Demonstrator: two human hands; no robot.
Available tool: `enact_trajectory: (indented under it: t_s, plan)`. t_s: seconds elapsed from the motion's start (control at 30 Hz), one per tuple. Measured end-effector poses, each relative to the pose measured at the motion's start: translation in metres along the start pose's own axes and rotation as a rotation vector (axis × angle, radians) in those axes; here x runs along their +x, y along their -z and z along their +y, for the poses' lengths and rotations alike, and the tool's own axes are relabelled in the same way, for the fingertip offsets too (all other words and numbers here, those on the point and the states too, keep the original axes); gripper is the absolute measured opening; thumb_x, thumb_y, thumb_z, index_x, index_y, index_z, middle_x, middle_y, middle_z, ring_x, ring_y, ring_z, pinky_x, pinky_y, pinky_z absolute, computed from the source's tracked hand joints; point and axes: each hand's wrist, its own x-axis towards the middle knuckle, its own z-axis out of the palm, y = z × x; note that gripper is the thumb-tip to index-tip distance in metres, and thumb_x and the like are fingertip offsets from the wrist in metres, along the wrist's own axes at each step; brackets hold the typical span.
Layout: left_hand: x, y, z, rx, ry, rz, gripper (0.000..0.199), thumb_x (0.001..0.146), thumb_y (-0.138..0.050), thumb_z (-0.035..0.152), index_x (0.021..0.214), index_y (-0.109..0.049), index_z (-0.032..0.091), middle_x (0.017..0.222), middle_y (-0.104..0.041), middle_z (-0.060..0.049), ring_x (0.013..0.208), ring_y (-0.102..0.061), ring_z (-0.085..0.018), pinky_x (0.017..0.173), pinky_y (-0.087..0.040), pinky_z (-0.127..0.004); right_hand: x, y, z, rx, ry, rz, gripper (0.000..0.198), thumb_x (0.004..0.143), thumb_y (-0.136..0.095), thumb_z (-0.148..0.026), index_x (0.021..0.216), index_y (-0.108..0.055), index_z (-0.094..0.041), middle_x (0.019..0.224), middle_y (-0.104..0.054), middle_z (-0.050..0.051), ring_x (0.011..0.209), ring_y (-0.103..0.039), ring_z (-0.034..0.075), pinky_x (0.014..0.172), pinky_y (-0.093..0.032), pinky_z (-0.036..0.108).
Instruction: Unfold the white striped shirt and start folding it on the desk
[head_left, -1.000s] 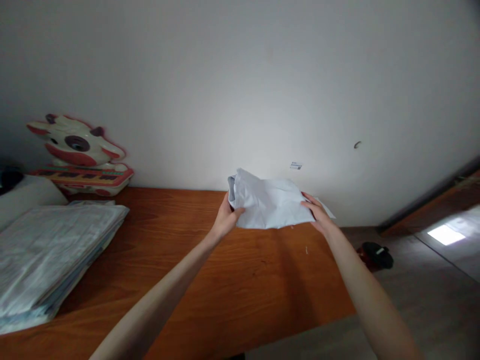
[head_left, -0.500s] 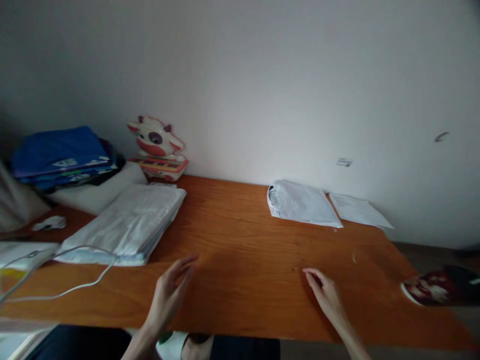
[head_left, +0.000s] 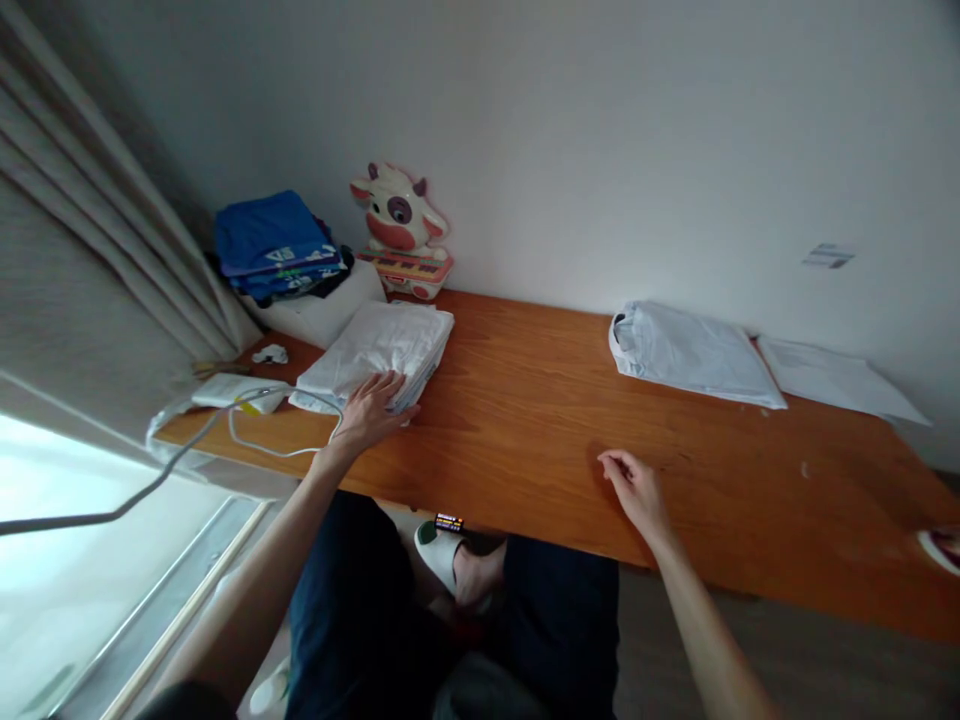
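My left hand (head_left: 371, 408) rests with spread fingers on the near corner of a stack of white folded plastic bags (head_left: 382, 345) at the left of the wooden table (head_left: 525, 420). My right hand (head_left: 634, 487) hovers over the table's front edge, fingers loosely curled, holding nothing. A folded light-blue packet (head_left: 690, 352) lies at the far right by the wall, with a flat white sheet (head_left: 832, 378) beside it.
A cow-shaped toy keyboard (head_left: 401, 230) leans on the wall. Blue folded clothes (head_left: 274, 245) sit on a white pillow at the far left. A white cable (head_left: 225, 430) and small white device lie near the curtain (head_left: 90, 270). My legs and a slipper show below the table.
The light-blue packet, held in both hands a second ago, now lies on the table. My view swung left and down. My left hand reached onto the white stack; my right hand stayed near the front edge.
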Motion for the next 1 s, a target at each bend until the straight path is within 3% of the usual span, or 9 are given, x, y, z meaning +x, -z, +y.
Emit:
enact_trajectory:
  t_s: [0.2,0.33,0.43,0.53,0.67,0.8,0.87,1.0]
  plan:
    - [-0.008,0.013,-0.018,-0.296,-0.084,0.045,0.049,0.103,-0.061,0.057,0.138,-0.077,0.026,0.145,-0.075,-0.005,0.146,-0.061,-0.028,0.126,-0.047,-0.046,-0.001,0.001,0.004,-0.026,0.015,0.025,0.044,0.102,-0.058,-0.065,0.106,-0.078,-0.026,0.098,-0.083,0.008,0.088,-0.076,0.029,0.081,-0.055,0.041]
    - [0.009,0.008,-0.021,-0.302,0.099,0.143,0.047,0.108,-0.050,0.052,0.117,-0.083,0.021,0.122,-0.084,-0.008,0.120,-0.074,-0.026,0.109,-0.057,-0.043,0.000,-0.004,0.006,-0.088,0.047,0.047,0.045,0.102,-0.056,-0.065,0.106,-0.079,-0.027,0.100,-0.084,0.009,0.089,-0.077,0.031,0.081,-0.056,0.042]
    - [0.029,0.008,-0.014,-0.282,0.163,0.149,0.047,0.108,-0.049,0.052,0.114,-0.083,0.021,0.111,-0.085,-0.008,0.101,-0.077,-0.024,0.095,-0.058,-0.037,0.000,-0.005,0.008,-0.108,0.054,0.061,0.043,0.102,-0.056,-0.063,0.106,-0.079,-0.027,0.101,-0.084,0.009,0.088,-0.078,0.031,0.082,-0.057,0.043]
    - [0.036,0.008,-0.003,-0.259,0.075,0.087,0.044,0.103,-0.058,0.054,0.120,-0.082,0.022,0.115,-0.084,-0.010,0.103,-0.076,-0.027,0.094,-0.057,-0.038,-0.001,-0.005,0.009,-0.116,0.064,0.064,0.041,0.103,-0.055,-0.061,0.107,-0.078,-0.027,0.105,-0.085,0.010,0.092,-0.079,0.031,0.084,-0.058,0.043]
    - [0.012,0.005,0.005,-0.260,-0.043,0.085,0.049,0.100,-0.061,0.049,0.139,-0.073,0.021,0.136,-0.078,-0.011,0.125,-0.071,-0.030,0.109,-0.053,-0.042,-0.003,-0.006,0.006,-0.134,0.080,0.078,0.038,0.103,-0.055,-0.057,0.107,-0.078,-0.027,0.110,-0.085,0.010,0.096,-0.079,0.032,0.086,-0.059,0.045]
    - [-0.015,0.000,0.002,-0.185,-0.231,0.166,0.053,0.100,-0.055,0.041,0.148,-0.062,0.020,0.155,-0.065,-0.011,0.151,-0.053,-0.030,0.133,-0.030,-0.051,-0.004,-0.007,0.002,-0.156,0.108,0.096,0.036,0.104,-0.054,-0.054,0.108,-0.078,-0.028,0.114,-0.085,0.009,0.100,-0.079,0.033,0.093,-0.059,0.047]
    - [-0.019,-0.002,0.000,-0.154,-0.247,0.203,0.053,0.097,-0.055,0.037,0.147,-0.061,0.019,0.152,-0.066,-0.013,0.152,-0.052,-0.031,0.135,-0.023,-0.054,-0.005,-0.007,0.001,-0.172,0.114,0.097,0.037,0.105,-0.053,-0.053,0.109,-0.079,-0.027,0.114,-0.085,0.010,0.099,-0.079,0.033,0.094,-0.060,0.047]
    - [-0.016,-0.002,-0.001,-0.163,-0.228,0.234,0.046,0.090,-0.058,0.032,0.134,-0.060,0.019,0.142,-0.070,-0.014,0.136,-0.062,-0.033,0.133,-0.027,-0.054,-0.005,-0.007,0.001,-0.216,0.102,0.101,0.038,0.105,-0.052,-0.053,0.109,-0.079,-0.027,0.113,-0.085,0.011,0.098,-0.079,0.033,0.091,-0.061,0.046]
